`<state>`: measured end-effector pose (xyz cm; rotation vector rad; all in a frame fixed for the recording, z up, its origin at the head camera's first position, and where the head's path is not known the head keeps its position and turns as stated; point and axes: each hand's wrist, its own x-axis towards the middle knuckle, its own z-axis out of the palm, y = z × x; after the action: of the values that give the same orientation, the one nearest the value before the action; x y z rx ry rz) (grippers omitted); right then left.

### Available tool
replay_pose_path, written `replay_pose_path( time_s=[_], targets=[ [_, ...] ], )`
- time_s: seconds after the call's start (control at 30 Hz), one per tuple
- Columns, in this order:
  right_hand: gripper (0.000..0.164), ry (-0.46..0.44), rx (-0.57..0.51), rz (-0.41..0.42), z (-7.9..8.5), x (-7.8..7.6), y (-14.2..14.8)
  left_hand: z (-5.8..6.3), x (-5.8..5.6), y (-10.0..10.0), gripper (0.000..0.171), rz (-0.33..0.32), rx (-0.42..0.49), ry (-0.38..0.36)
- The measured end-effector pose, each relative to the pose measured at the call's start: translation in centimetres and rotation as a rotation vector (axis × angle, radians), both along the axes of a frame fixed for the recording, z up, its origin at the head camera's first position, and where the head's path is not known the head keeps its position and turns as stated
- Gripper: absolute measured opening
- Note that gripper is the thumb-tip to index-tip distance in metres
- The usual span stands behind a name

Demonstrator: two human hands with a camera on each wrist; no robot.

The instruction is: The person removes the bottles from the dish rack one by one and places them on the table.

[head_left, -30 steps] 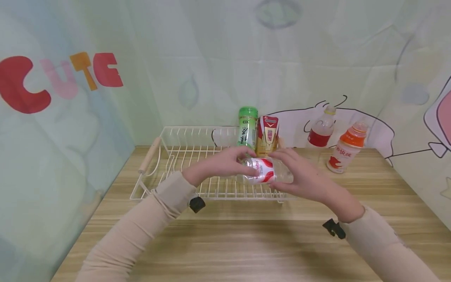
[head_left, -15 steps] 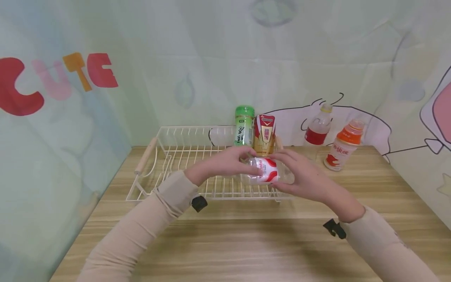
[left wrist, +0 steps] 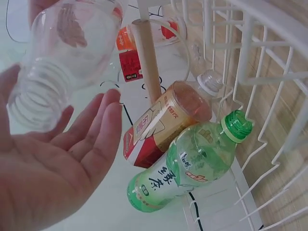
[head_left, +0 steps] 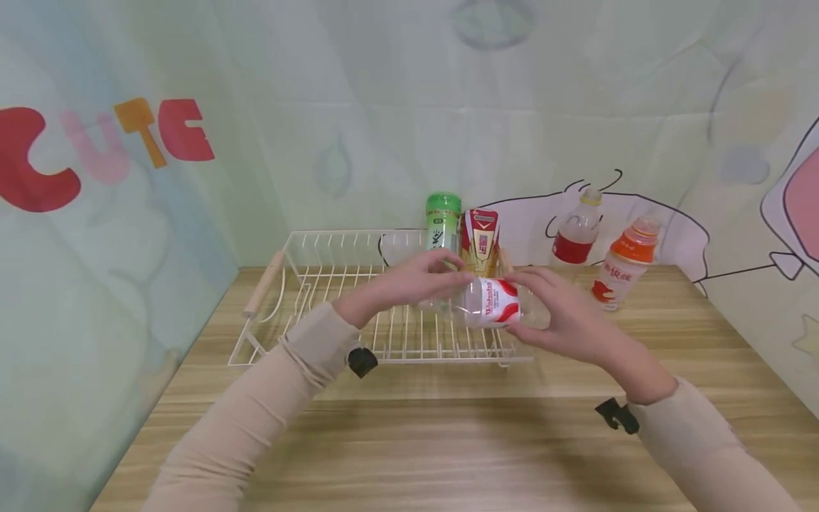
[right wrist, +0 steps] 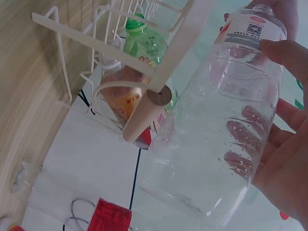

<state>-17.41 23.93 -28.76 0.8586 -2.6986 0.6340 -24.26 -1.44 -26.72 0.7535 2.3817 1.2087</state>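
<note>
A clear plastic bottle [head_left: 499, 302] with a red and white label lies sideways in the air above the front right of the white wire rack [head_left: 409, 361]. My right hand [head_left: 569, 316] grips it round the body, thumb on one side and fingers on the other, as the right wrist view shows. Its uncapped neck points toward my left hand [head_left: 416, 277]. In the left wrist view that hand's fingers [left wrist: 103, 125] extend loosely beside and behind the bare neck, not curled round it. Whether the palm touches the neck cannot be told.
Inside the rack, a green tea bottle [head_left: 443, 224] and a red and gold bottle [head_left: 480, 238] stand at the back right. Wooden handles [head_left: 265, 284] flank the rack. Right of it stand a red-labelled bottle [head_left: 574, 242] and an orange and white bottle [head_left: 623, 267].
The clear bottle and my right hand have shifted slightly right. My left hand's fingers have come off the label and now lie by the neck end, slightly higher.
</note>
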Motion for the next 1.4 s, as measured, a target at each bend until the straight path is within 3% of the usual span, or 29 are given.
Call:
replay_pose_path(
  time_s=[0.3,0.43,0.6,0.73,0.97,1.4],
  targets=[
    [0.065,0.150,-0.134,-0.019,0.4,0.0,2.8,0.3,-2.9,-0.6,0.046,0.281,0.191,-0.019],
    [0.069,0.230,-0.220,-0.059,0.9,0.1,4.5,0.3,-4.3,-0.8,0.051,0.362,0.192,0.019],
    [0.073,0.292,-0.325,-0.140,1.1,0.0,6.5,0.3,-5.2,-1.0,0.059,0.439,0.174,0.026],
    [0.073,0.210,-0.385,-0.246,1.3,0.2,8.3,0.1,-5.8,-1.1,0.063,0.485,0.179,0.033],
    [0.067,0.060,-0.476,-0.529,0.8,0.5,11.3,-0.6,-6.5,-0.9,0.066,0.505,0.202,0.002],
    [0.060,-0.031,-0.763,-0.810,-0.8,0.4,15.3,-2.1,-7.1,0.0,0.067,0.533,0.173,-0.052]
  ],
)
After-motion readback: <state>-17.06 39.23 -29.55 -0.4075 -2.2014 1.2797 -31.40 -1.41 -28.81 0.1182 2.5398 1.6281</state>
